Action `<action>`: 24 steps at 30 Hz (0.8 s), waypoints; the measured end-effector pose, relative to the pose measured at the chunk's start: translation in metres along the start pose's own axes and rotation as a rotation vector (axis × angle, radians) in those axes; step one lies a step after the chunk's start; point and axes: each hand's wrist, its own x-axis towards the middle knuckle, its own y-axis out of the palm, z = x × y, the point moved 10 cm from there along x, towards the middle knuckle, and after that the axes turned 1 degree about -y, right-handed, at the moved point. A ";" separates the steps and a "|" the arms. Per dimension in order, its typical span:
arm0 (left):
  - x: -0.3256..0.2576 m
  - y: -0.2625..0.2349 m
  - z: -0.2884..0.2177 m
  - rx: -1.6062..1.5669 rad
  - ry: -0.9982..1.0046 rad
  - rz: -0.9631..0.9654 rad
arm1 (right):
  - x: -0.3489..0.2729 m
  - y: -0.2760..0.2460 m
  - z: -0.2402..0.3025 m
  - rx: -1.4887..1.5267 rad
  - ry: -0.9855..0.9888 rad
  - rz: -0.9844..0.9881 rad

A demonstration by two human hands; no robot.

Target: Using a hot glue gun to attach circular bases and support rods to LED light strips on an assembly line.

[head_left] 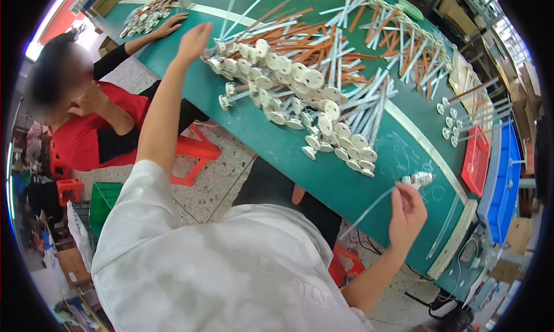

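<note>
Over the long green worktable (300, 159) we reach out with both arms. Our left hand (193, 40) stretches to the far end of a heap of white disc-headed plastic rods (300, 95), its fingers loosely spread and flat, touching or hovering just at the heap's edge; we cannot tell whether it grips anything. Our right hand (407, 208) sits near the table's near edge, its fingertips pinched narrowly on one thin white rod (378, 202), which runs slantwise from the fingers down and to the left, past the table's edge. Just beyond the fingers the piece ends in a small white ribbed head (420, 178) that lies on the green surface.

The rods in the heap look alike: slim, pale stems with a round, flat cream disc at one end, the discs lined up in rows facing us. Orange rods (306, 43) are mixed in behind them, and more white and orange ones lie further along the table on the right. A smaller group of disc-headed rods (467, 121) lies apart, near a red tray (474, 164) and a blue bin (508, 176).

At our left another person in a red top (86, 130) sits on a red stool (193, 153), one hand (170, 25) resting on the table beside a separate small pile of parts (144, 17).
</note>
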 end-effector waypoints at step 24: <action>-0.400 0.072 -0.340 -1.496 -0.467 1.267 | -0.103 0.029 0.088 -0.232 -0.607 0.059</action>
